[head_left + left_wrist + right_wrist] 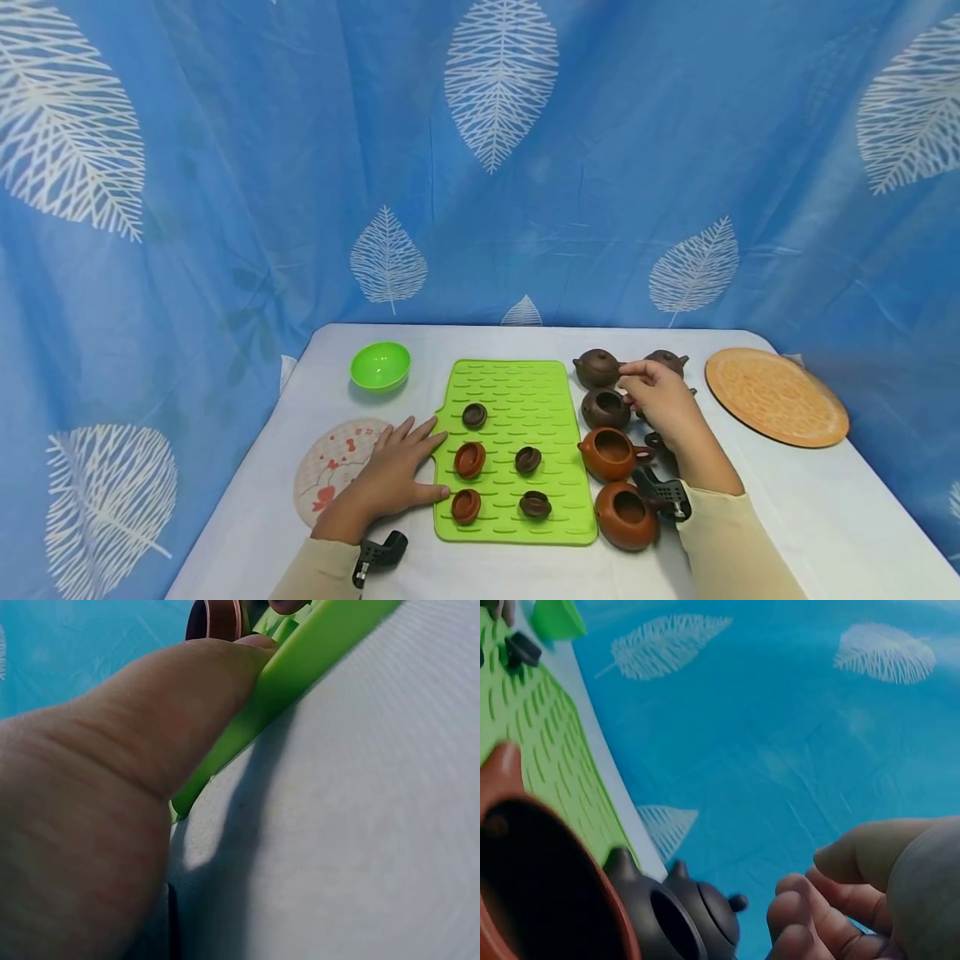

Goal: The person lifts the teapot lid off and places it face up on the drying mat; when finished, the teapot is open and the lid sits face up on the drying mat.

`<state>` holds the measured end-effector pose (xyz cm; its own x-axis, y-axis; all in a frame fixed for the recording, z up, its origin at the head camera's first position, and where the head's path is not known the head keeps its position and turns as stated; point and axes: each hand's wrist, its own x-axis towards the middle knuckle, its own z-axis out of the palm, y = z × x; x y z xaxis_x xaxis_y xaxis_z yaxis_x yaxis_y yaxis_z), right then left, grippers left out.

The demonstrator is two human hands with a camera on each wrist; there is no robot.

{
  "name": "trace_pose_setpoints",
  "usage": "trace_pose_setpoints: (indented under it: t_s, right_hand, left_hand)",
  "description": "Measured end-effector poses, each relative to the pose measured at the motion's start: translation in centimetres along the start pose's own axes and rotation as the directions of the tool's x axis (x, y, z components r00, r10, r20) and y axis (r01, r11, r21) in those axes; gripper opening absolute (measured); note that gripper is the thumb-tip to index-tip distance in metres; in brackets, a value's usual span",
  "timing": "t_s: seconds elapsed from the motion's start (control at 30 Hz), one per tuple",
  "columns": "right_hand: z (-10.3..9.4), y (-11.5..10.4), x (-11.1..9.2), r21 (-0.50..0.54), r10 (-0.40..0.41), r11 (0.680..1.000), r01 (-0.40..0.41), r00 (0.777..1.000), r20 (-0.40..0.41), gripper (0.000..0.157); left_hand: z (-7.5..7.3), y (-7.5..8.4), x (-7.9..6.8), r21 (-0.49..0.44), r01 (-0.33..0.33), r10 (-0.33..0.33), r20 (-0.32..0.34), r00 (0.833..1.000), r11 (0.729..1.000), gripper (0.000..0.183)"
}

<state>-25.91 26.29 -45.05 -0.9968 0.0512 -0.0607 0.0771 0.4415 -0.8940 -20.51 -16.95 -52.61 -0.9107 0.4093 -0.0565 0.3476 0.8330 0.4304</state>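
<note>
My left hand [401, 475] lies spread at the left edge of a green ridged mat [510, 379], its thumb [180, 697] along the mat's rim. Several small teapot lids sit on the mat, among them a reddish lid [469, 460] and a dark lid [528, 459]. Over the back teapots reaches my right hand [660, 400], fingers bent loosely and thumb apart from them in the right wrist view. Its fingertips are right by the handle of a lidded dark teapot [597, 367]. In front stand an uncovered dark teapot [604, 410] and a reddish teapot [611, 456], lidless.
Another reddish teapot [626, 518] stands nearest me. More dark teapots, such as one at the back [666, 361], are partly hidden by my right arm. A green bowl [380, 367], a round patterned placemat [322, 475] and a round orange board [776, 396] lie around.
</note>
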Motion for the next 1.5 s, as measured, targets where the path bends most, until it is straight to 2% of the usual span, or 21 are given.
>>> trace_pose_setpoints:
  t_s: [0.23, 0.53, 0.93, 1.23, 1.5]
  right_hand:
    - [-1.9, 1.1, -0.5, -0.038, 0.023, 0.999, -0.026, 0.996, -0.083, 0.042]
    - [-3.8, 2.3, -0.6, -0.11, 0.145, 0.98, -0.165, 0.975, -0.168, 0.043]
    - [-4.0, 3.5, -0.4, -0.149, 0.235, 0.953, -0.264, 0.953, -0.189, 0.058]
    - [-4.0, 3.5, -0.5, -0.146, 0.244, 0.949, -0.28, 0.944, -0.224, 0.045]
    - [-4.0, 3.6, -0.4, -0.153, 0.236, 0.948, -0.28, 0.939, -0.252, 0.042]
  left_hand:
    - [-0.1, 0.1, 0.1, -0.001, 0.008, -0.007, 0.004, 1.0, 1.0, 0.091]
    - [-0.2, 0.1, -0.1, -0.006, 0.022, -0.022, 0.011, 1.0, 1.0, 0.091]
    - [0.2, -0.2, -0.1, -0.005, 0.02, -0.02, 0.011, 1.0, 1.0, 0.092]
    - [0.3, -0.2, 0.1, -0.002, 0.019, -0.019, 0.012, 1.0, 1.0, 0.092]
    - [0.1, 0.0, 0.1, -0.001, 0.007, -0.007, 0.007, 1.0, 1.0, 0.092]
